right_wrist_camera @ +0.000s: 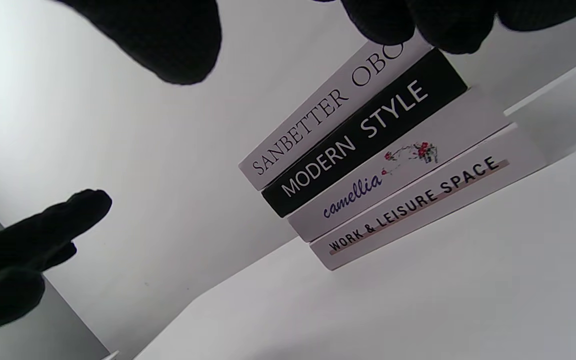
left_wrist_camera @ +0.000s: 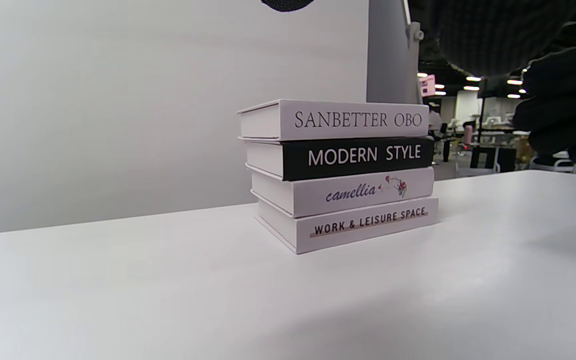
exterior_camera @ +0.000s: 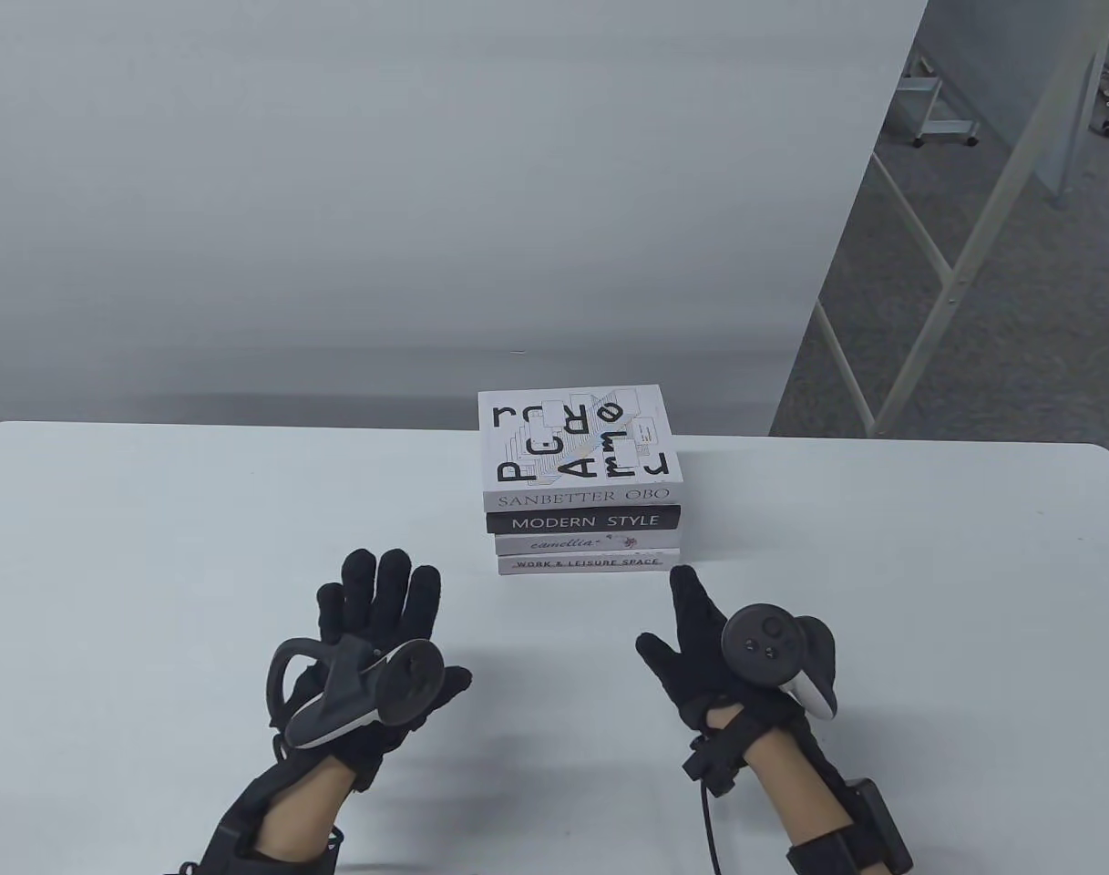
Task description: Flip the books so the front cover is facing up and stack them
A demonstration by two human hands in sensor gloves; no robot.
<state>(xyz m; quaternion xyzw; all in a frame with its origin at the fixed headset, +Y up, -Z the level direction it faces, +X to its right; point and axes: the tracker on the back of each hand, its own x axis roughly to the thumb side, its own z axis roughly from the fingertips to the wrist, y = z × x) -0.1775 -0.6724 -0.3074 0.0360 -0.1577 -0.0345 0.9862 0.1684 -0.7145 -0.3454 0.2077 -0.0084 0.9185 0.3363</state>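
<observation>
Several books stand in one stack (exterior_camera: 583,510) near the far edge of the white table (exterior_camera: 153,547). The top book (exterior_camera: 577,442) is white with large black letters on its cover facing up; its spine (left_wrist_camera: 358,120) reads SANBETTER OBO. Below lie the black MODERN STYLE book (left_wrist_camera: 363,156), the white camellia book (left_wrist_camera: 353,191) and the WORK & LEISURE SPACE book (left_wrist_camera: 368,222). The spines also show in the right wrist view (right_wrist_camera: 368,165). My left hand (exterior_camera: 372,638) is open, fingers spread, in front-left of the stack, holding nothing. My right hand (exterior_camera: 700,638) is open, front-right of the stack, empty.
A grey wall panel (exterior_camera: 426,182) rises right behind the table's far edge. To the right, beyond the table, lie carpet floor and white metal frame legs (exterior_camera: 955,264). Bare table surface surrounds the stack on both sides.
</observation>
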